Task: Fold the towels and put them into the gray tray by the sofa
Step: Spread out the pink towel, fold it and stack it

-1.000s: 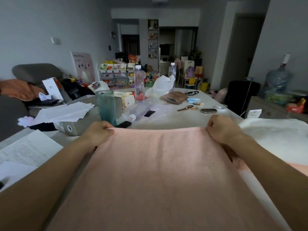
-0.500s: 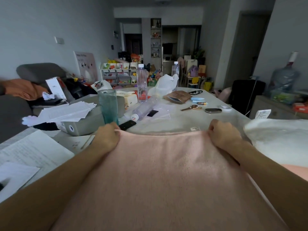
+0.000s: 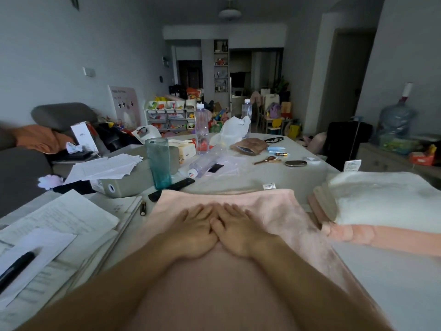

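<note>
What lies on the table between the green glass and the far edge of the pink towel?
A dark remote control lies there, running from the foot of the green glass to the corner of the pink towel, as the head view shows.

One view only, worn on the head. Looks forward and down along both forearms, close over the table (image 3: 262,177) edge. Wide-angle, bending the room's lines. Sofa (image 3: 21,168) at 10 o'clock, doorway (image 3: 346,80) at 1 o'clock, far shelf (image 3: 220,65) at 12.

Teal glass (image 3: 158,162) upright; papers (image 3: 57,218) left; keys (image 3: 266,160) beyond.
</note>
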A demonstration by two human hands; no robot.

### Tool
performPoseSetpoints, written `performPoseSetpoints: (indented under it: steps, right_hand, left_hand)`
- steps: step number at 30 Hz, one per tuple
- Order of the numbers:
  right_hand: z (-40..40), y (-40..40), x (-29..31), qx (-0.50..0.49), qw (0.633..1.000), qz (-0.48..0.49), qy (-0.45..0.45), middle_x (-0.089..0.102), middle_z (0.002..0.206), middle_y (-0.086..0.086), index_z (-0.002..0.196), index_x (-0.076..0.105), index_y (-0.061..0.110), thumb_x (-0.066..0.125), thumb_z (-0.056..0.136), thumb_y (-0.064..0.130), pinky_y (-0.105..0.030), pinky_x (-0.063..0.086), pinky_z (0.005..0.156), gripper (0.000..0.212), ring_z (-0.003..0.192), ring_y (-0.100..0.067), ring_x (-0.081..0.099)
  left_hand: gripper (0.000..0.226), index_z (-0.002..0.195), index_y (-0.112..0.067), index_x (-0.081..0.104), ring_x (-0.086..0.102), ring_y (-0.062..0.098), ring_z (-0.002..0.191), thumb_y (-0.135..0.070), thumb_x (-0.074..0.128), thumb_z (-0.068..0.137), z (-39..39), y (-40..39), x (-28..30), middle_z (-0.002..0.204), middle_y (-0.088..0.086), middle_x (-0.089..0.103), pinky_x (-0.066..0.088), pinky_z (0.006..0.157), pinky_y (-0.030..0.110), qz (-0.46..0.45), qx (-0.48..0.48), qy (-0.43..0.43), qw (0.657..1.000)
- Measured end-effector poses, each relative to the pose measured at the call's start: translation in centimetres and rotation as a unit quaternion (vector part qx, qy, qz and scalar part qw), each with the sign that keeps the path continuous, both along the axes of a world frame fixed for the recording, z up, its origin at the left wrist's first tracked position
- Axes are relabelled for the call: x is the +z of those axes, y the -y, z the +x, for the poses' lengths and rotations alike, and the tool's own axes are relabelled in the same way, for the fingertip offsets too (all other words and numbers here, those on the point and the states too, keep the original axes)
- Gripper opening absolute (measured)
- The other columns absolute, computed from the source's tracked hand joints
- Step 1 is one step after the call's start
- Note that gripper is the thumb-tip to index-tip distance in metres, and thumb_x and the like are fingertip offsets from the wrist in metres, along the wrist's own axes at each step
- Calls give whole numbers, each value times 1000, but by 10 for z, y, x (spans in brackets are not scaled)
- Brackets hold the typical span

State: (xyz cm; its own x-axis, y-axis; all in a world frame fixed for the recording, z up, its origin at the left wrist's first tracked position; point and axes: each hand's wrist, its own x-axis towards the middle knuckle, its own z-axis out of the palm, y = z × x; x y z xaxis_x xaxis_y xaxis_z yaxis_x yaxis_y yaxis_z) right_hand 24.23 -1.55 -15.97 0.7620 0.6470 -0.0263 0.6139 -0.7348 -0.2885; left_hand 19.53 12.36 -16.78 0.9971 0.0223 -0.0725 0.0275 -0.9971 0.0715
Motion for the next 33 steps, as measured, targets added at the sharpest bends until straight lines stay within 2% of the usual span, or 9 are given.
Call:
performPoseSetpoints:
  steps: [4,7,13,16,19,24,29,31,33]
  right_hand:
    - [37,41,-9,-73,996,-52,18,-4,167,2,158,6,27,10,90,73,-46,-3,122,82,153,-21,-3]
    - [61,78,-10,-123,990,-66,33,-6,167,3,158,4,27,6,87,78,-44,1,122,88,153,-19,-2]
    - [70,80,4,-138,983,-111,56,0,167,-3,158,9,17,17,95,64,-47,4,122,79,152,-24,1]
    - [67,55,12,-80,992,-78,64,-7,167,-2,158,2,18,18,98,58,-47,-2,122,74,153,-22,-7]
    - [67,44,-8,-41,997,-57,34,-9,166,1,158,1,23,16,98,61,-45,-1,122,73,152,-18,-9]
    - [82,77,-11,-107,990,-82,36,-7,167,2,158,3,25,11,96,64,-43,-2,121,74,152,-17,-8]
    - [54,88,12,-185,970,-144,67,-7,166,-8,158,-1,10,18,101,51,-49,-2,122,72,152,-25,-7]
    - [22,77,24,-159,975,-130,87,-13,166,-8,157,-6,9,20,102,47,-50,-3,122,72,152,-26,-12]
    - [-21,63,24,-70,991,-77,80,-15,165,-5,157,-6,13,19,102,51,-47,-5,122,72,152,-23,-14]
  left_hand:
    - [84,154,-46,-1,-9,17,153,-83,9,80,3,-27,0,166,-11,-11,-2,122,41,-20,54,-28,998]
    - [95,154,-47,-2,-10,17,152,-92,2,70,10,-47,3,165,-10,-14,0,122,45,-9,81,-29,996]
    - [88,157,-35,1,-3,22,153,-82,4,82,31,-50,11,167,-2,-8,6,122,49,38,106,-41,993]
    - [80,157,-34,3,-6,20,153,-76,6,88,44,-30,11,167,-3,-7,5,122,50,11,61,-2,998]
    - [73,157,-38,1,-8,14,152,-72,10,93,51,-18,-6,166,-7,-9,1,122,45,1,17,20,1000]
    - [75,155,-42,0,-6,15,152,-77,8,89,44,-39,-8,167,-6,-7,0,121,43,-7,35,18,999]
    - [71,157,-35,2,-2,22,153,-68,4,94,6,-51,3,167,0,-5,5,122,49,61,89,-17,994]
    - [68,156,-33,5,-4,22,153,-64,5,95,-9,-40,12,167,1,-5,5,121,50,64,97,-20,993]
    - [67,156,-39,0,-11,17,152,-65,7,95,-26,-14,12,166,-5,-12,0,122,49,9,53,-10,998]
